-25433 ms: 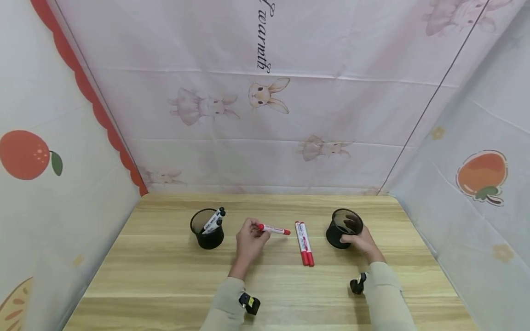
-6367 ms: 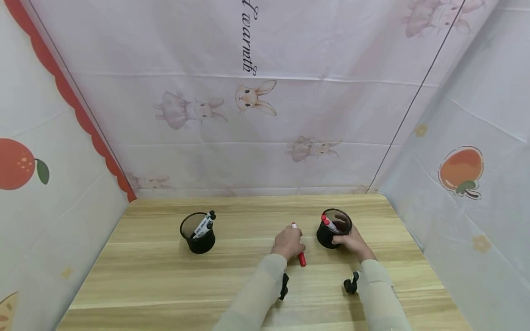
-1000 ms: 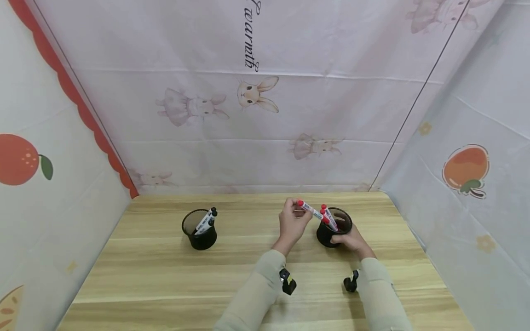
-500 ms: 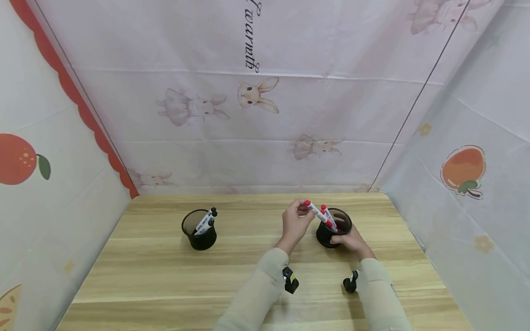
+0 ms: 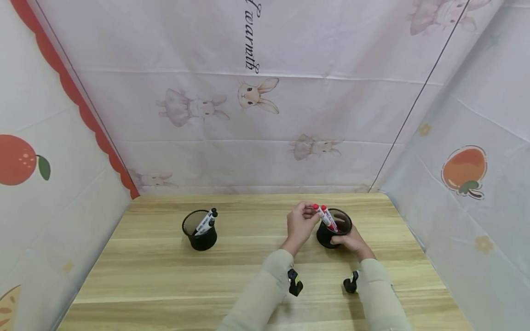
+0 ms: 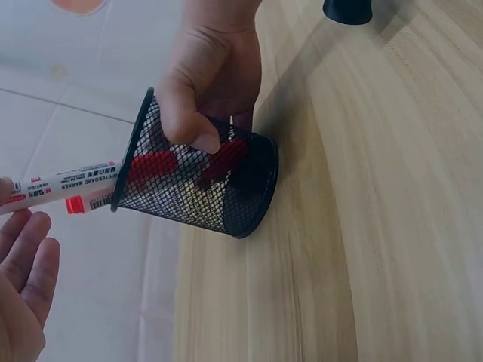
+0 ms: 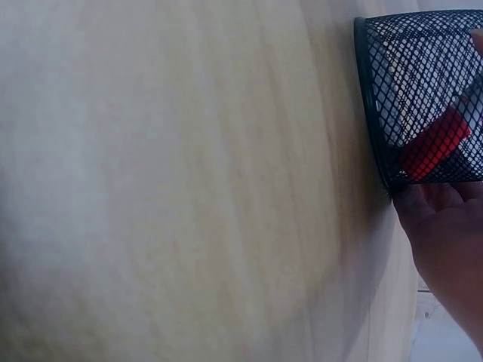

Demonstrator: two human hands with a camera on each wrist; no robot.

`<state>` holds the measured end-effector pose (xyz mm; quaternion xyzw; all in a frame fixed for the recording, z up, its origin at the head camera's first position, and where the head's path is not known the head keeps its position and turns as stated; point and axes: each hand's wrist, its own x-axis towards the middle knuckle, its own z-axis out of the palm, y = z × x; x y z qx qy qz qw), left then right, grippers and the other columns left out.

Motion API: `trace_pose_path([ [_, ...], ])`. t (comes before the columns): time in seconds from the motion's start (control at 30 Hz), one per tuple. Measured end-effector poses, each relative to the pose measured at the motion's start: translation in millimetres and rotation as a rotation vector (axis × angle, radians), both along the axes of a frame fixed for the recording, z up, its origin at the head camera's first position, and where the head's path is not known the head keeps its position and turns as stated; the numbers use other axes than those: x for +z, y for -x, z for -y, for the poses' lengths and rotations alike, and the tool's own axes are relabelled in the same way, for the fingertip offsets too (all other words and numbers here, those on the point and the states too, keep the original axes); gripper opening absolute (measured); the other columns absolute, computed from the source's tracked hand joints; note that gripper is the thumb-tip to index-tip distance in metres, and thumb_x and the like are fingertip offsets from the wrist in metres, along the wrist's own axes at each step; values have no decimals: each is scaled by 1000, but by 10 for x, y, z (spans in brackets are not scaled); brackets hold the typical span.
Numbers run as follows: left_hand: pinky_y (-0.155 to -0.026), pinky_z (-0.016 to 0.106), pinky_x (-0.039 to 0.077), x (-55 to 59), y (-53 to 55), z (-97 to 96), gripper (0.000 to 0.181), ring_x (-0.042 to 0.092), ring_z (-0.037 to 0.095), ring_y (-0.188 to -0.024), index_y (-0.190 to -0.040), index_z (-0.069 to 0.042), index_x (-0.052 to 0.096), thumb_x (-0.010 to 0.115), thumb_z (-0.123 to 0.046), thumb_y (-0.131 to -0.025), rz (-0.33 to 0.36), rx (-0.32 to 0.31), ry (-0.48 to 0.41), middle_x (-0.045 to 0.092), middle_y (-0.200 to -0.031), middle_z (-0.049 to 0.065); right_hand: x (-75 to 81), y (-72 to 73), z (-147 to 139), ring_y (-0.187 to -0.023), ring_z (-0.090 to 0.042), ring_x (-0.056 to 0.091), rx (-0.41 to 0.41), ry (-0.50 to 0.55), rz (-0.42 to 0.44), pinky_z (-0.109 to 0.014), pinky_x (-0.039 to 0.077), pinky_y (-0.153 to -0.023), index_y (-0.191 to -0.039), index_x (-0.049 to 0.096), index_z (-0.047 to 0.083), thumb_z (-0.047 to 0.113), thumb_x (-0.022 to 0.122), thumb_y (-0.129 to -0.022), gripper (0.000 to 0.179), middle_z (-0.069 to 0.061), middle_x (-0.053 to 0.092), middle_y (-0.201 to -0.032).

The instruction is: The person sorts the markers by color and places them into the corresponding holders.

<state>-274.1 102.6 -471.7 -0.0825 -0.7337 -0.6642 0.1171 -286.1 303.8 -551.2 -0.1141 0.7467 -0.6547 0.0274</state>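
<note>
My left hand [image 5: 301, 226] pinches a red-and-white whiteboard marker [image 6: 72, 183] near its upper end. The marker's lower red end is inside a black mesh pen holder [image 5: 325, 238], seen through the mesh in the left wrist view. Another red-ended marker [image 6: 89, 202] leans in the same holder beside it; any further ones are hard to tell apart. My right hand [image 5: 354, 241] grips that holder from the right, its thumb on the near side and its fingers partly hidden behind the mesh. The holder stands upright on the wooden table [image 5: 248, 271].
A second black mesh pen holder [image 5: 203, 241] stands at the left of the table, with black-capped markers [image 5: 205, 223] leaning in it. Printed cloth walls [image 5: 232, 161] enclose the back and both sides. A small black wrist camera [image 5: 295, 282] sits at the left sleeve.
Over the last second my left hand moved right, and its marker tipped steeper and slid deeper into the holder. Red markers that lay on the table earlier have left it. The right hand kept its grip.
</note>
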Motion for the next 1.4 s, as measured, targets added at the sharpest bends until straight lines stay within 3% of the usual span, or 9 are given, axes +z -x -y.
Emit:
trace_pose_path([
  [0.2, -63, 19, 51, -18, -3, -33, 20, 61, 5, -69, -95, -6, 67, 75, -4, -76, -8, -7, 50, 66, -79, -4, 147, -68, 60, -95, -18, 54, 15, 37, -26, -24, 44, -81, -130, 28, -16, -23, 66, -59, 81, -39, 45, -116],
  [0.33, -60, 18, 51, -53, 4, -67, 18, 61, 4, -67, -94, -6, 69, 74, -4, -77, -10, -12, 75, 66, -77, -4, 235, -112, 92, -95, -19, 54, -7, 31, -25, -27, 44, -82, -128, 31, -13, -23, 66, -58, 79, -39, 45, -116],
  [0.6, -57, 17, 50, -99, 1, -83, 19, 62, 4, -63, -97, -2, 69, 72, -5, -78, -8, 1, 101, 66, -75, -3, 253, -116, 98, -92, -20, 54, 18, 47, -15, -22, 46, -76, -130, 29, -13, -23, 64, -58, 81, -34, 49, -113],
  [0.77, -60, 17, 50, -86, -7, -66, 17, 62, 3, -66, -94, -4, 69, 72, -7, -78, -26, 25, 129, 67, -77, -4, 240, -112, 88, -90, -17, 55, 33, 78, -36, -22, 46, -75, -124, 44, 10, -24, 63, -57, 77, -25, 53, -108],
  [0.87, -61, 17, 50, -75, -14, -59, 15, 61, 3, -67, -93, -6, 69, 71, -7, -78, -24, 25, 138, 67, -77, -5, 234, -115, 78, -89, -16, 55, 27, 78, -44, -21, 46, -75, -118, 46, 20, -23, 64, -57, 77, -28, 52, -108],
  [0.97, -61, 17, 50, -72, -15, -58, 16, 62, 3, -67, -94, -5, 69, 71, -8, -78, -22, 24, 147, 67, -78, -4, 228, -116, 72, -89, -17, 54, 15, 63, -45, -20, 45, -75, -120, 45, 14, -23, 65, -58, 76, -33, 50, -109],
  [1.2, -60, 17, 50, -95, 9, -23, 16, 61, 3, -65, -92, -6, 69, 73, -11, -78, -7, 44, 142, 67, -76, -5, 226, -77, 81, -91, -17, 54, 20, 35, -32, -20, 44, -76, -128, 30, -15, -22, 66, -58, 79, -39, 46, -114],
  [1.3, -60, 18, 50, -104, 21, -1, 15, 61, 3, -64, -91, -8, 70, 74, -12, -77, -5, 58, 135, 66, -75, -6, 213, -51, 75, -93, -17, 53, 27, 36, -23, -20, 44, -77, -130, 26, -16, -21, 66, -59, 82, -41, 44, -116],
  [1.4, -60, 18, 50, -119, 20, 28, 15, 61, 3, -64, -91, -10, 69, 74, -12, -77, 5, 65, 138, 66, -74, -7, 103, 3, 22, -97, -16, 53, 31, 17, -8, -19, 44, -78, -134, 26, -12, -19, 69, -61, 85, -39, 43, -121],
])
